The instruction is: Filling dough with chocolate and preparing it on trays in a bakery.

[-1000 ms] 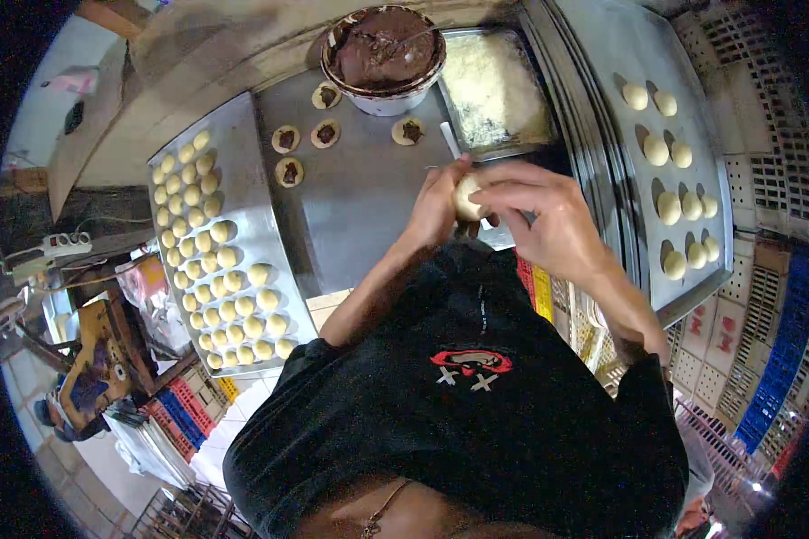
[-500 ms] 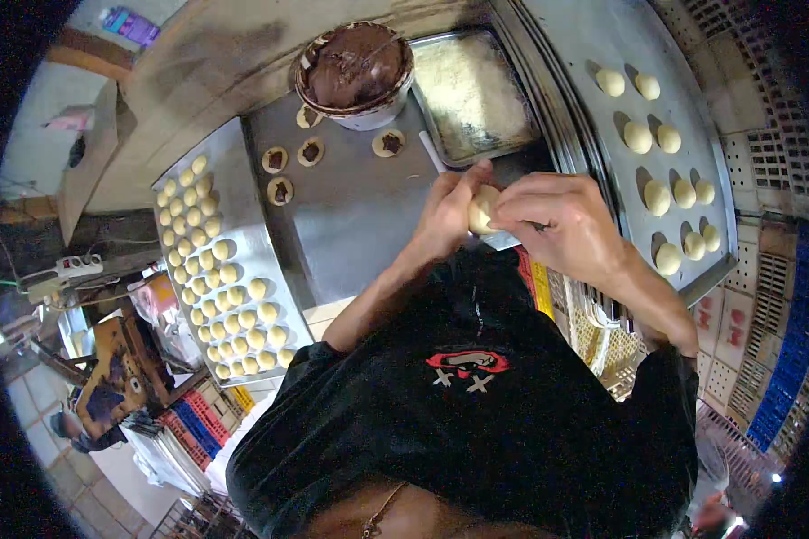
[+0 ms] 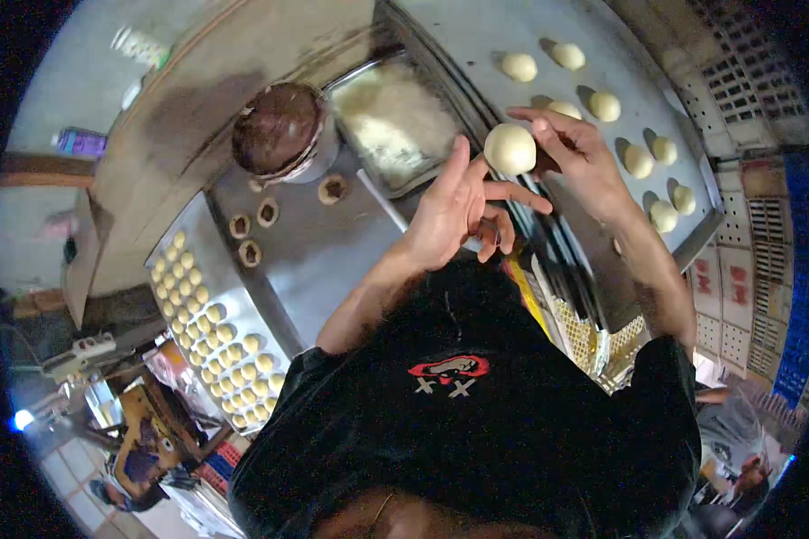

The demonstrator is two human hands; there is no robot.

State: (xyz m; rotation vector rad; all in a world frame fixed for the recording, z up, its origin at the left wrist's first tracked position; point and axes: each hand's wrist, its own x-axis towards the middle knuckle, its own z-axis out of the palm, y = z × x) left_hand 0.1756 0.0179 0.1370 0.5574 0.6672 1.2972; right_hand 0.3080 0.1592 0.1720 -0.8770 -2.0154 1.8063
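A smooth, pale dough ball (image 3: 510, 150) is held up between the thumb and forefinger of my right hand (image 3: 586, 166), over the near edge of the right tray. Beside it, my left hand (image 3: 454, 211) has its fingers spread, with the thumb pointing up; nothing is gripped in it. The right metal tray (image 3: 503, 31) carries several similar dough balls (image 3: 604, 106), spaced apart. On the dark work surface (image 3: 310, 260) to the left lie several flat dough rounds (image 3: 333, 189) with dark brown filling in their middles. A bucket of brown paste (image 3: 279, 135) stands behind them.
A shallow pan dusted with pale flour (image 3: 395, 117) sits between the bucket and the right tray. At left, another metal tray (image 3: 208, 269) is lined with rows of small dough balls. Perforated crates (image 3: 768, 234) are stacked at the far right. Another person (image 3: 737, 431) appears at lower right.
Both hands were closed around the dough ball; now the left has opened off it. The right hand has carried the ball up towards the right tray. The whole view has turned somewhat.
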